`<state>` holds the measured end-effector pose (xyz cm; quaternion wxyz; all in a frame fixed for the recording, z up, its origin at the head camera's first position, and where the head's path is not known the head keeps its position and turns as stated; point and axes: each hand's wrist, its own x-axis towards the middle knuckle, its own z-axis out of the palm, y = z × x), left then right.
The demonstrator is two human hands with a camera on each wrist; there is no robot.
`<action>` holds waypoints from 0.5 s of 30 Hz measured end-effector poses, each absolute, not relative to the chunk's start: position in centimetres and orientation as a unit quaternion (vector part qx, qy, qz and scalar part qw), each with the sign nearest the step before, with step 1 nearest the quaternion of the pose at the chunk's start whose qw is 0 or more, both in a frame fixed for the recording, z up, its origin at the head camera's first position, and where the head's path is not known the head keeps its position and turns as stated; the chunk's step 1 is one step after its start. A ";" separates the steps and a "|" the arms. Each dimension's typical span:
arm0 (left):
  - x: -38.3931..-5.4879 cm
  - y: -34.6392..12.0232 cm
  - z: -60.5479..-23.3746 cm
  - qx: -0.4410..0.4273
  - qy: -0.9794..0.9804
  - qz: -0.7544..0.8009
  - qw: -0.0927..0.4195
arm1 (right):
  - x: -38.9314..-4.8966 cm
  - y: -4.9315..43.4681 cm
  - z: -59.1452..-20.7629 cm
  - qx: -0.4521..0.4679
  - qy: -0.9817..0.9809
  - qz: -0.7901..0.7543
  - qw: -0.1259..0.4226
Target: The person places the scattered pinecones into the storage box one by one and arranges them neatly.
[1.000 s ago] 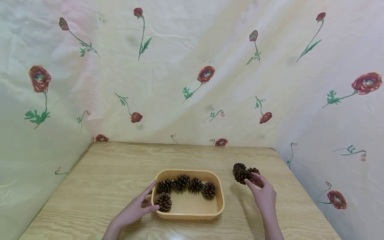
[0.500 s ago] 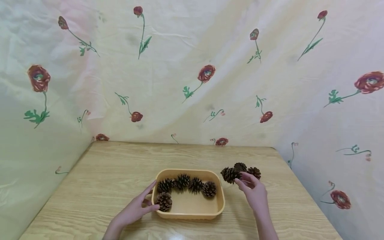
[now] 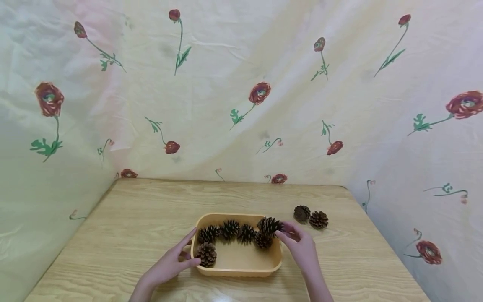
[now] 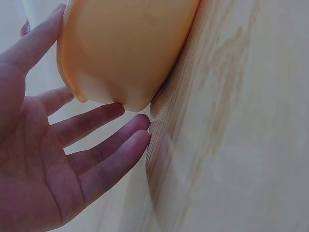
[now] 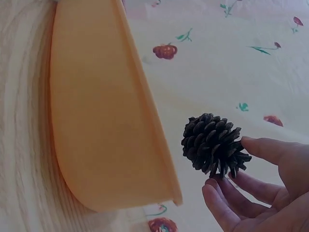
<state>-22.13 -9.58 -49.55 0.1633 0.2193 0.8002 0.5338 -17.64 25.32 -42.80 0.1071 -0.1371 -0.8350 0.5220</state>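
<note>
A pine cone point(image 3: 270, 227) is pinched between the thumb and fingers of my right hand point(image 3: 302, 247), raised over the right end of a pale orange plastic box point(image 3: 241, 272). In the right wrist view the pine cone point(image 5: 212, 144) hangs at the fingertips, above the rim of the box point(image 5: 104, 121). My left hand point(image 3: 171, 262) rests against the box's left end, its thumb at the rim. The left wrist view has its fairly straight fingers point(image 4: 89, 123) spread, some touching the outer wall point(image 4: 120, 53). Inside the box, several pine cones point(image 3: 229, 229) line the back and left; the held one partly covers another.
Two more pine cones, one point(image 3: 302, 213) beside the other point(image 3: 319, 219), lie on the wood-grain table point(image 3: 158, 209) to the right of the box. A cloth point(image 3: 211, 100) printed with red flowers hangs behind the table and along both sides.
My right hand has carried the pine cone leftward, from beside the two loose ones on the table to over the box's right end. The left hand and the box have stayed in place.
</note>
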 end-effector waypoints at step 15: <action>-22.1 -9.6 -49.5 0.220 0.802 0.532 0.160 | -17.6 22.3 -44.2 -0.095 -0.839 0.529 0.083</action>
